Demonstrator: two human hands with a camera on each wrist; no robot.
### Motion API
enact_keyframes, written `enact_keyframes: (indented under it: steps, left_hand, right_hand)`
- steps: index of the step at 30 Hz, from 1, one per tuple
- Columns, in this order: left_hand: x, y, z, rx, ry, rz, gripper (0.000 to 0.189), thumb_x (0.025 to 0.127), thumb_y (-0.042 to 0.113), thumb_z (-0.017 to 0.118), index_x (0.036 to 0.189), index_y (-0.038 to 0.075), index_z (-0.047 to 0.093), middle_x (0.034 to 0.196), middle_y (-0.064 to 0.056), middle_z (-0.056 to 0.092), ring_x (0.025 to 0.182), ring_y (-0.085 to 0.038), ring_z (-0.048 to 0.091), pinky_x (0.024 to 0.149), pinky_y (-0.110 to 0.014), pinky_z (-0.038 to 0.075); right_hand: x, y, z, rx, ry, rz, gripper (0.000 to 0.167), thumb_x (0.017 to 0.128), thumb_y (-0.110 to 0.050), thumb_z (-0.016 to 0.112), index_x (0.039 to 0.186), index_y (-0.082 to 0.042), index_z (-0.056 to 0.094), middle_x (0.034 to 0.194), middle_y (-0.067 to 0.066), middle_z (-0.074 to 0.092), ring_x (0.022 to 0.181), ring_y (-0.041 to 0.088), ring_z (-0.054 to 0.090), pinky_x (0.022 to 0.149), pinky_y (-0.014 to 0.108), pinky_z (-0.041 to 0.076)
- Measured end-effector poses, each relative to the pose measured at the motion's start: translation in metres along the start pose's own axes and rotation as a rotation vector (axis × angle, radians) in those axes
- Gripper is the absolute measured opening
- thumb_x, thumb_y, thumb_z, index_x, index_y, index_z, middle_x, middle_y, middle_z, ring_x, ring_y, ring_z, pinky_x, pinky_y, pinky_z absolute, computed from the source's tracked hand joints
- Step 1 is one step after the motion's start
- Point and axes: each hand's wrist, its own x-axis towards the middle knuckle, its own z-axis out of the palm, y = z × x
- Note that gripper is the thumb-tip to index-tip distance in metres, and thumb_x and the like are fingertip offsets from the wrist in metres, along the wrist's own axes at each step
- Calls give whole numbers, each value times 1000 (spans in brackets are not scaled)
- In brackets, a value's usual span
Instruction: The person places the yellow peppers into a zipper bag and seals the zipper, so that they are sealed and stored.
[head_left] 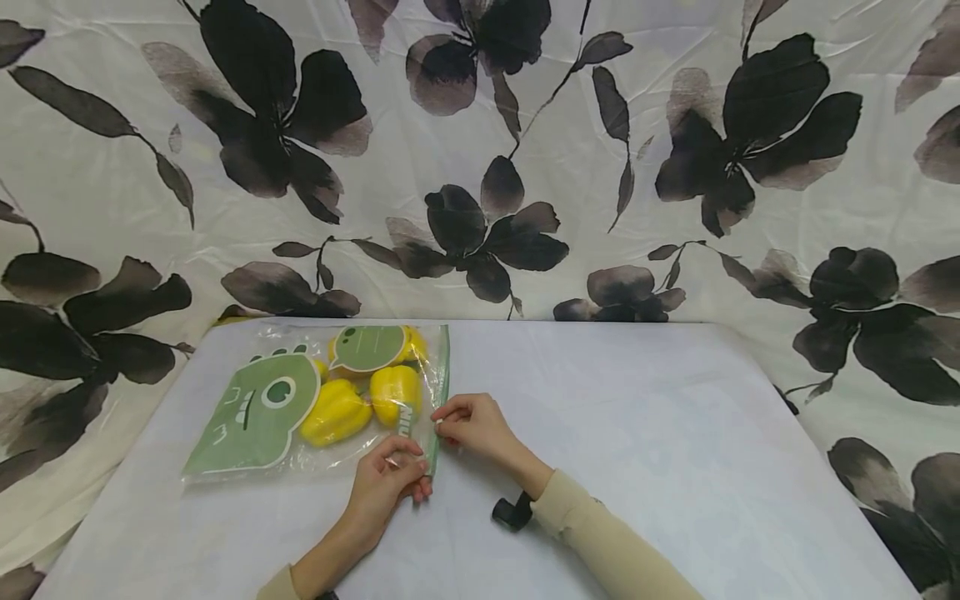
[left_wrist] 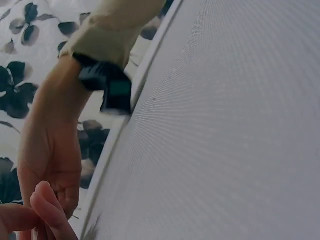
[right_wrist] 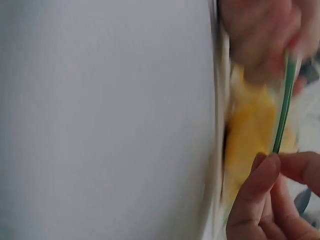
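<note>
A clear zip bag (head_left: 300,462) with a green cartoon print lies on the table's left half, its green-edged opening facing right. Inside are yellow bell peppers (head_left: 335,414), partly covered by the print. At the bag's near right corner, my left hand (head_left: 384,483) pinches the edge between thumb and fingers. Farther up the same edge, my right hand (head_left: 476,429) pinches the green zip strip (head_left: 442,367). In the right wrist view the thumb and forefinger meet on the green strip (right_wrist: 284,112), with blurred yellow behind it. The left wrist view shows the left fingertips (left_wrist: 47,202) pressed together.
White cloth covers the table (head_left: 637,417), which ends at a floral curtain (head_left: 480,150) behind. A black wrist camera (head_left: 512,512) sits under the right wrist, close over the table.
</note>
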Motion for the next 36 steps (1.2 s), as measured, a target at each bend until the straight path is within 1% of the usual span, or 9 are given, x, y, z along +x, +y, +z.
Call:
enact_keyframes:
  steps: [4,12,17,23,26,30,33,34,36]
  left_hand:
    - [-1,-3,1,-5,1,2,20,84,-10,63,99,-5,51,63,-9,61,53,-19,60,51,-25,49]
    - [-3,-8,1,12,-16,5,20,85,-9,63,100,-7,50,63,-10,62,54,-19,61,52,-26,50]
    - [-5,-8,2,20,-38,20,22,85,-9,63,102,-12,48,63,-10,62,54,-18,61,52,-26,50]
    - [-8,-8,3,31,-62,36,23,86,-8,63,102,-14,47,63,-9,63,54,-17,62,52,-25,50]
    - [-9,-9,4,43,-82,35,23,87,-7,64,102,-13,47,63,-8,64,54,-17,62,52,-25,50]
    - [-10,-11,5,56,-103,37,25,87,-6,64,103,-14,47,64,-9,65,55,-17,62,53,-25,51]
    - [-10,-12,5,66,-108,55,27,87,-6,65,104,-16,47,64,-9,65,55,-17,63,53,-25,51]
    - [-9,-12,5,69,-108,63,27,87,-6,65,105,-16,47,64,-9,65,55,-17,63,53,-25,51]
    - [-8,-12,5,78,-108,71,27,87,-6,65,105,-16,48,64,-10,65,54,-17,63,52,-25,51]
  right_hand:
    - [24,3,-8,12,48,19,12,85,1,67,96,5,72,67,6,66,55,9,55,52,22,44]
    - [69,7,-19,59,191,50,14,85,1,69,98,6,71,64,0,62,56,13,57,53,24,47]
    - [92,9,-23,75,277,57,12,86,-1,69,96,4,73,71,6,68,60,16,62,60,26,53]
    - [116,14,-28,171,385,81,12,86,3,69,96,7,74,85,16,73,61,14,63,65,29,56]
    - [121,17,-30,193,432,87,11,86,5,69,96,8,73,85,16,72,62,16,64,66,30,57]
    - [122,18,-32,230,460,85,11,86,5,69,96,10,72,83,16,71,65,21,65,68,32,57]
    - [116,18,-34,257,421,122,16,86,0,71,99,9,69,77,11,69,62,19,64,66,29,56]
    - [113,18,-35,261,395,139,19,86,-3,72,101,9,68,74,8,68,61,15,62,64,27,55]
    - [105,16,-38,259,324,184,28,85,-7,73,107,8,63,72,4,66,62,14,62,64,27,54]
